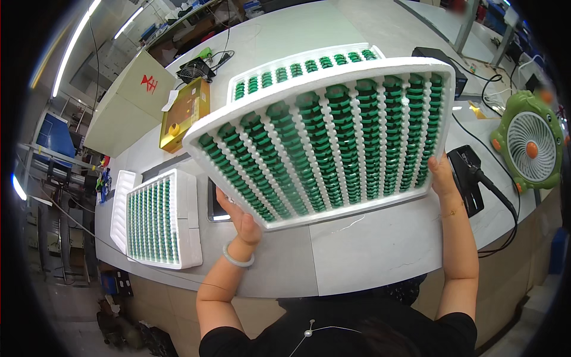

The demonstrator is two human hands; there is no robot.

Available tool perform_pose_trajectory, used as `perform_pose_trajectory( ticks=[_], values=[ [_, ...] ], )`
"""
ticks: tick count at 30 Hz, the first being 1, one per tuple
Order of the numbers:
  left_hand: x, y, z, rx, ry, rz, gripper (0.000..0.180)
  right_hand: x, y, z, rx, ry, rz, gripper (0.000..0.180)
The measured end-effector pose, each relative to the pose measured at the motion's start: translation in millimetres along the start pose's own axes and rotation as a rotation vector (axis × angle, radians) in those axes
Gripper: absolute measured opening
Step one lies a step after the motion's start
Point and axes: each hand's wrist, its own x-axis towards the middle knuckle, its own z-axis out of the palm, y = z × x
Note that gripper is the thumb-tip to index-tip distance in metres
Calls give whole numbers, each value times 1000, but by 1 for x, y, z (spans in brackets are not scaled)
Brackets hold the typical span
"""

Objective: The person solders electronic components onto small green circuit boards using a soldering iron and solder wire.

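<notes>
A white foam tray (321,149) packed with rows of green ring-shaped parts is tilted up in front of me, above the table. My left hand (241,219) grips its lower left corner, and my right hand (441,174) holds its right edge. The fingers behind the tray are partly hidden. Behind it, another white foam tray (279,74) with the same green parts lies on the table, mostly covered from view. To the left stands a stack of foam trays (189,235), the top one filled with green parts.
A green fan (531,152) and a black device with a thick cable (467,178) are at the right. A yellow box (185,116), a cream-coloured panel (128,101) and a small black fan (195,70) stand at the far left. A dark flat device (217,205) lies beside my left hand.
</notes>
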Motion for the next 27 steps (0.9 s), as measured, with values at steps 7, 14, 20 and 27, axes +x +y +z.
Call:
perform_pose_trajectory(
  ticks=[7, 14, 20, 27],
  values=[
    [2, 5, -3, 8, -40, 59, 85, 0, -9, 12, 35, 115, -49, 78],
    [104, 99, 19, 608, -135, 722, 54, 3, -18, 25, -24, 213, -183, 69],
    [151, 134, 128, 877, -598, 721, 59, -6, -16, 21, -81, 229, -287, 68],
    [153, 150, 181, 883, -1134, 57, 71, -16, -31, 28, -162, 246, -404, 67]
  ],
)
